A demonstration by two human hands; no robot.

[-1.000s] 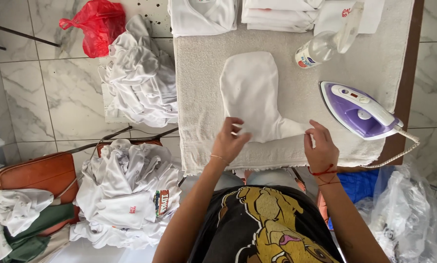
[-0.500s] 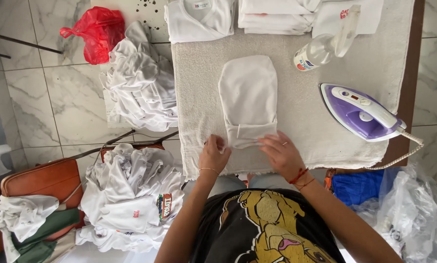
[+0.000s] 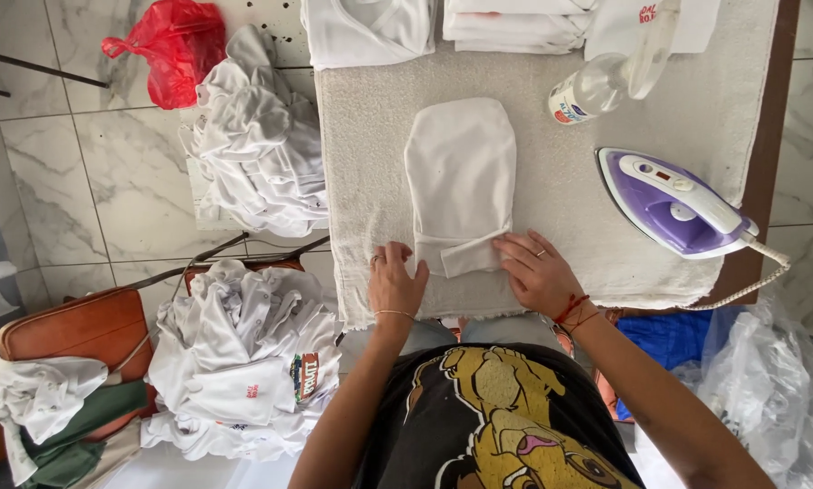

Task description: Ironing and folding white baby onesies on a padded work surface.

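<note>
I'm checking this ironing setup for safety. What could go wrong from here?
The purple iron lies soleplate down on the towel, close to the right hand; if hot, it might scorch the towel or burn a knuckle. Its cord hangs off the table edge and could snag and drag the iron. The spray bottle lies on its side near the folded white garment and may leak.

A single view, from a camera on the person's head, looks almost straight down at close range. The left hand (image 3: pixel 396 285) and right hand (image 3: pixel 538 272) sit low in the middle, the person's chest just beneath them. The towel-covered desk (image 3: pixel 370 181) stretches beyond the hands; tiled floor (image 3: pixel 90 181) lies left of the left hand.
</note>
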